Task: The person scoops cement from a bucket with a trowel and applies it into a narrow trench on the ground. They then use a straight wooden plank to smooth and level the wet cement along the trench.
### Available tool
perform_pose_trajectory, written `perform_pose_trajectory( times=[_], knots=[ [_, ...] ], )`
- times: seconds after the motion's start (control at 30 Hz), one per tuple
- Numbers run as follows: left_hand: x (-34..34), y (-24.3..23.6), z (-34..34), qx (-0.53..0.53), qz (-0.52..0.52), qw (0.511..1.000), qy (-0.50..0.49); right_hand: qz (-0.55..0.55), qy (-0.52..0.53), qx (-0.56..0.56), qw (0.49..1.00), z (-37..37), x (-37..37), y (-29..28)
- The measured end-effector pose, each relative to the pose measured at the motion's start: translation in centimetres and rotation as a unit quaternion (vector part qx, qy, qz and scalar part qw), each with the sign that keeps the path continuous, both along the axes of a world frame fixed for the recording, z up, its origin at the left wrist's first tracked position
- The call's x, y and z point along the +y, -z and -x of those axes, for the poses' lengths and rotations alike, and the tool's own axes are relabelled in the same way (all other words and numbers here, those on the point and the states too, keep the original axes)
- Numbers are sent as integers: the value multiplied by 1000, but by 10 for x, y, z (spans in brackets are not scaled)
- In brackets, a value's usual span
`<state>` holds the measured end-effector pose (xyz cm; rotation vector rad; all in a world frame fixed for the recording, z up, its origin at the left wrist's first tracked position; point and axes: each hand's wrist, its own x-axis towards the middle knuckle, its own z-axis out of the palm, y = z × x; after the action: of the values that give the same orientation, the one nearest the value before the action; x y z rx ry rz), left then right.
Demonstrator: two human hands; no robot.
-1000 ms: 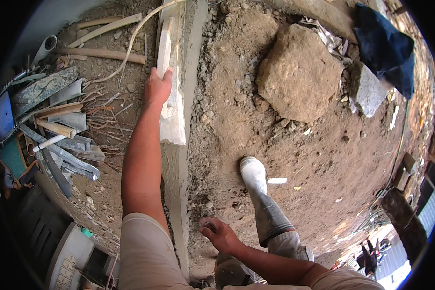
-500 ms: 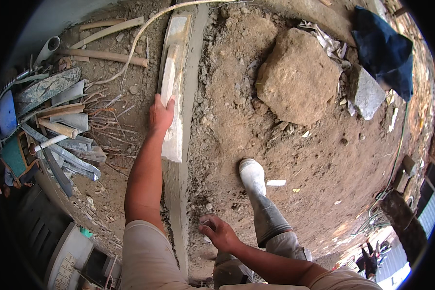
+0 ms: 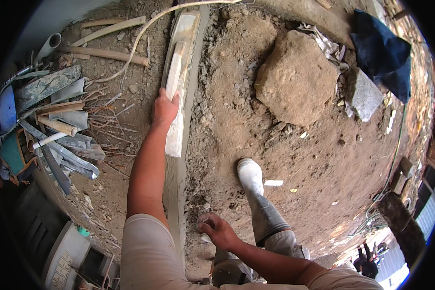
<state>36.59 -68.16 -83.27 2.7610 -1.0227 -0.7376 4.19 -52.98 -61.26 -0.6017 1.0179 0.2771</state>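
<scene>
My left hand [image 3: 165,107] is closed around the raised handle of a long wooden float [image 3: 174,140], pale with dried cement. The float lies lengthwise on a narrow strip of smooth wet concrete [image 3: 173,193], which shows grey below the tool and along its right edge. Low in the view, my right hand [image 3: 218,232] hangs to the right of the strip. Its fingers are loosely bent and apart, and I see nothing in them.
A big rock [image 3: 297,77] and a grey concrete chunk [image 3: 366,94] lie on the dirt at the right. Metal and wood scraps [image 3: 67,130] pile up at the left. A thin pole [image 3: 140,36] reaches across the far end. My white boot [image 3: 250,174] stands right of the strip.
My left hand and the float have shifted slightly away from me and to the right along the strip. The right hand has barely moved.
</scene>
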Motion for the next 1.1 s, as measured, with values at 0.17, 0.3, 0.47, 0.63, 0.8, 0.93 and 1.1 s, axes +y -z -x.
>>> perform_pose_trajectory(
  times=[0.17, 0.3, 0.47, 0.63, 0.8, 0.93, 1.1],
  knots=[
    [17, -7, 4, 16, 29, 999, -6, -1, -4, 23, 1000, 4, -1, 4],
    [-60, -17, -25, 6, 30, 1000, -5, -4, -29, 11, 1000, 7, 13, 6],
    [-11, 3, -9, -2, 36, 999, -10, -19, -19, 15, 1000, 7, 11, 6],
    [124, -2, 46, 12, -3, 1000, 2, 27, -30, 8, 999, 9, 17, 8],
    [263, -13, 90, 0, -80, 996, -47, -38, -10, 14, 999, 5, 16, 6],
    [246, -13, 101, 21, -88, 993, -81, -32, -23, 17, 999, 8, 18, 5],
    [86, 0, 24, 0, -1, 999, -41, -26, -53, 4, 998, 3, 19, -5]
  ],
)
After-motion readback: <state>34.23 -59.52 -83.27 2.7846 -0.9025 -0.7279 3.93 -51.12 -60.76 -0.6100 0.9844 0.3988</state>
